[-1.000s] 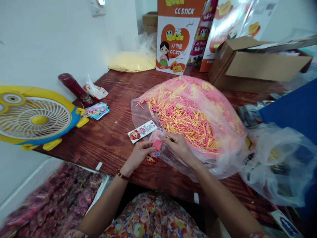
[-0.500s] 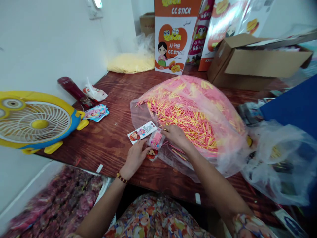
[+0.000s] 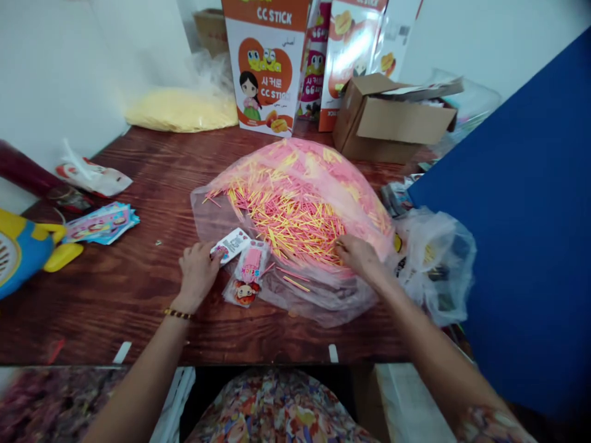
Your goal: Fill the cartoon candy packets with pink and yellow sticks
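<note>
- On the table (image 3: 115, 289), dead centre, sits a big pink clear bag (image 3: 210, 216), its mouth showing loads of pink and yellow sticks (image 3: 295, 221).
- Right hand (image 3: 362, 255) is at the heap's right edge, fingers bunched; can't tell if they're pinching any.
- Left hand (image 3: 199, 271) has thumb and fingers curled at the white card's (image 3: 233, 243) near end; can't tell if they're gripping it.
- Filled packet (image 3: 250, 266) lies flat between the hands, right beside the card.
- Bag film partly covers the heap, and a few loose sticks sit right of the packet.
- Far side's crowded: yellow bag (image 3: 184, 111), CC STICK carton (image 3: 265, 80), open box (image 3: 392, 120).
- Off left: fan (image 3: 34, 252), wrappers (image 3: 101, 223), tissues (image 3: 99, 178).
- Right side: crumpled bag (image 3: 436, 264) against a blue panel (image 3: 521, 246).
</note>
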Available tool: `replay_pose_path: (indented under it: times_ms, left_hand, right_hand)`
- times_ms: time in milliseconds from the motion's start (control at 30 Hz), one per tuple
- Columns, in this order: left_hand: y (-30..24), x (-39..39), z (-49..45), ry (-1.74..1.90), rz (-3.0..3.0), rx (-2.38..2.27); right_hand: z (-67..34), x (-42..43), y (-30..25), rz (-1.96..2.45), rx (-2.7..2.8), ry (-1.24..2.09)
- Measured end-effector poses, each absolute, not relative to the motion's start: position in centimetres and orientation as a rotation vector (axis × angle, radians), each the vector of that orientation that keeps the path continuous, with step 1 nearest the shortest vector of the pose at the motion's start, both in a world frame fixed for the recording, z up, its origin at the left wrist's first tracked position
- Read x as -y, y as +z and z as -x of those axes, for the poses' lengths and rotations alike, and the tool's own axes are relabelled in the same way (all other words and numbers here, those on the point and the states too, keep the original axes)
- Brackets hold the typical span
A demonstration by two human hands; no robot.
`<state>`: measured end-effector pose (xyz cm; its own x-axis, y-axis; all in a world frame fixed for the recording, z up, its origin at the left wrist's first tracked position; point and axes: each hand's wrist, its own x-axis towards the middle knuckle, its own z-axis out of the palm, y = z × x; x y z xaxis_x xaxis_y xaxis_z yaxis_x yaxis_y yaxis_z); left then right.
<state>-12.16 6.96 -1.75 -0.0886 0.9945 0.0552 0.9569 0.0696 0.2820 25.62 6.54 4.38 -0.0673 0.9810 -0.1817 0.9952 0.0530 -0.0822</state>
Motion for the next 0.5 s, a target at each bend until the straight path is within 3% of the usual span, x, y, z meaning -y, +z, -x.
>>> replay_pose_path:
  times_ms: [167, 500]
  left_hand:
    - [-2.4, -9.2, 11.9, 0.163, -2.024, -2.187]
    - [-1.9, -10.2, 11.9, 0.179, -2.031, -2.161]
  right_hand:
    - [-31.3, -6.0, 4.6, -1.887, -2.065, -0.061]
    - [-31.2, -7.3, 3.7, -1.476, -2.354, 0.138]
